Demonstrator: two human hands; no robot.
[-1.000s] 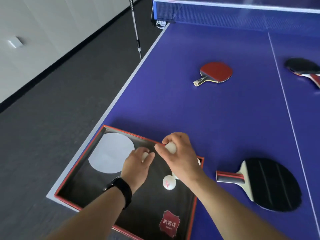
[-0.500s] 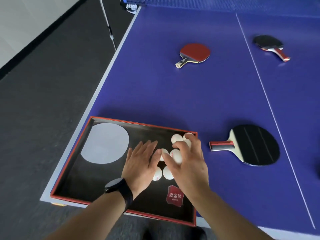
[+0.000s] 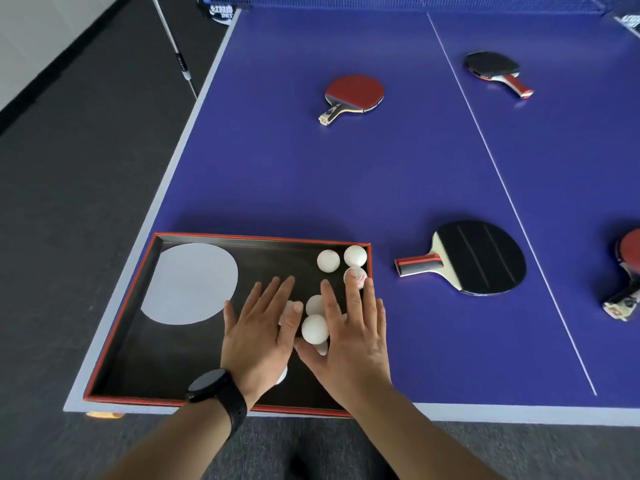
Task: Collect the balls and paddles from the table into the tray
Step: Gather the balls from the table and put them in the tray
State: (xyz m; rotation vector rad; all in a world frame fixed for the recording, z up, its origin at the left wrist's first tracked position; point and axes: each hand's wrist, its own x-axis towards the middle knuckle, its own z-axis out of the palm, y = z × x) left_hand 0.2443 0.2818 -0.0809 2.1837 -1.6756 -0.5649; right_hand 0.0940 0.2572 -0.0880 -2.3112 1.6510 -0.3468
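Observation:
A black tray with a red rim lies at the near left corner of the blue table. Several white balls lie in its right half, some partly hidden under my hands. My left hand and my right hand hover flat over the balls, fingers spread, holding nothing. A black paddle lies just right of the tray. A red paddle lies farther back. Another black paddle lies at the far right, and a red paddle shows at the right edge.
A grey paper disc covers the tray's left floor. The net spans the far end. A white centre line runs down the table. Dark floor lies left of the table edge, with a thin metal pole standing there.
Both hands held balls over the tray a second ago; they have let go and flattened out. Several balls now rest in the tray. The view has shifted right.

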